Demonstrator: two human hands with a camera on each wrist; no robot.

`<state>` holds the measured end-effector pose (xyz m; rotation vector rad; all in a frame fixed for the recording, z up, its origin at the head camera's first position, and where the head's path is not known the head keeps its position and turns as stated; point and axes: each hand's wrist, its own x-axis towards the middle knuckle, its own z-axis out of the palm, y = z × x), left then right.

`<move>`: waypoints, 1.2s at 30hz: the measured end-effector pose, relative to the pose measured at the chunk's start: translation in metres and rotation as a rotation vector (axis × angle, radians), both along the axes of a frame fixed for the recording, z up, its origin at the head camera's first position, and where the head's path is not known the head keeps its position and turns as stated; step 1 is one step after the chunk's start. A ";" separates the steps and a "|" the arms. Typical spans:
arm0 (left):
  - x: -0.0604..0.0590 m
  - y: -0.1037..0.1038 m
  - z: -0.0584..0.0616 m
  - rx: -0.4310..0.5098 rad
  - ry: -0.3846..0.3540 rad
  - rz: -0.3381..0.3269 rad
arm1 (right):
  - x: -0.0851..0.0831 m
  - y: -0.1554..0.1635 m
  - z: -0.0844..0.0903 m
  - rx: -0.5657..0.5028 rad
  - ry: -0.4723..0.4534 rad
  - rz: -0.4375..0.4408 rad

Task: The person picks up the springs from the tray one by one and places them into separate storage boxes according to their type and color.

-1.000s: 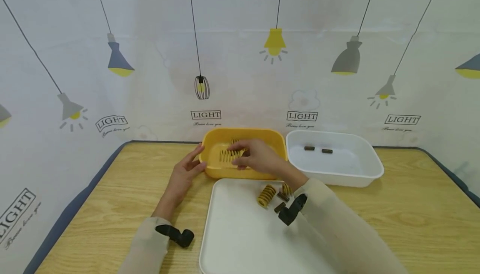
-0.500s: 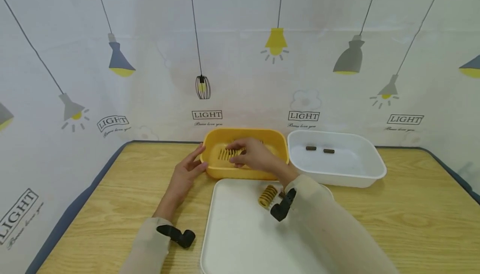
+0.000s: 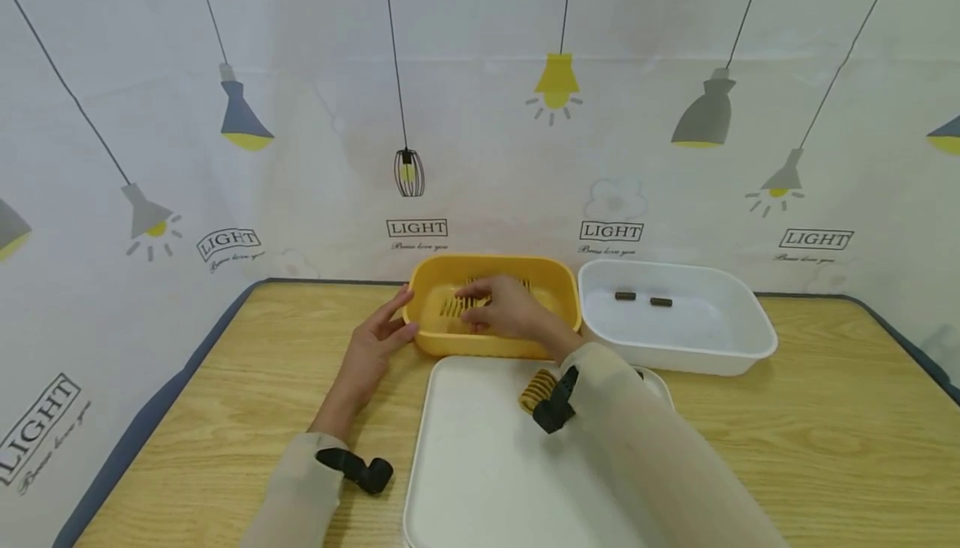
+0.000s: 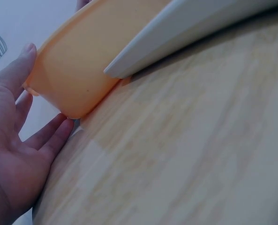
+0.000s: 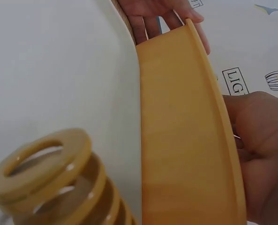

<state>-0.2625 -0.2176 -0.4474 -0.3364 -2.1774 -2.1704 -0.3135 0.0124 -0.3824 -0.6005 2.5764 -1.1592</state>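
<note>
Where the wooden worktop [image 3: 225,415] meets the lamp-printed backdrop, a yellow tub [image 3: 558,286] stands at the far edge, its near wall just beside the far rim of a white tray [image 3: 480,465] and its right wall just beside a white bin [image 3: 750,340]. Bare wood lies open to the left of the tub and tray, and more to the right of the tray, near of the bin. The left hand [image 3: 371,348] rests on the worktop at the tub's left end, its fingers [image 4: 49,136] straight and loosely spread against the wall, the thumb up by the rim. The right hand [image 3: 510,311] reaches over the near wall into the tub, its curled fingers on a yellow spring [image 3: 459,306] lying inside; how tightly they close on it cannot be told. A second yellow spring [image 3: 536,388] sits on the far part of the tray, just beside the right sleeve. Two small dark springs [image 3: 642,299] lie apart on the floor of the white bin.
</note>
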 end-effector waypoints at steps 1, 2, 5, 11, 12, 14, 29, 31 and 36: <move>0.000 0.000 0.000 -0.005 -0.001 0.003 | -0.001 0.000 -0.001 0.001 0.001 0.002; 0.000 0.000 0.000 -0.008 -0.003 0.005 | -0.001 0.000 -0.001 0.003 0.003 0.004; 0.001 -0.001 -0.001 -0.021 -0.011 0.010 | -0.003 -0.001 -0.004 0.013 0.008 0.015; 0.002 -0.001 0.000 -0.031 -0.024 0.016 | -0.008 -0.003 -0.010 0.047 0.034 0.014; 0.003 -0.001 0.002 -0.030 -0.026 0.015 | -0.009 -0.003 -0.011 0.054 0.037 0.017; 0.006 0.000 0.007 -0.030 -0.032 0.010 | -0.010 -0.004 -0.012 0.073 0.048 0.028; 0.012 0.004 0.023 -0.026 -0.026 -0.023 | -0.014 -0.009 -0.017 0.137 0.073 -0.018; 0.012 0.004 0.022 -0.022 -0.025 -0.024 | -0.015 -0.009 -0.019 0.127 0.067 -0.026; 0.012 0.003 0.022 -0.019 -0.023 -0.022 | -0.016 -0.009 -0.020 0.109 0.075 -0.042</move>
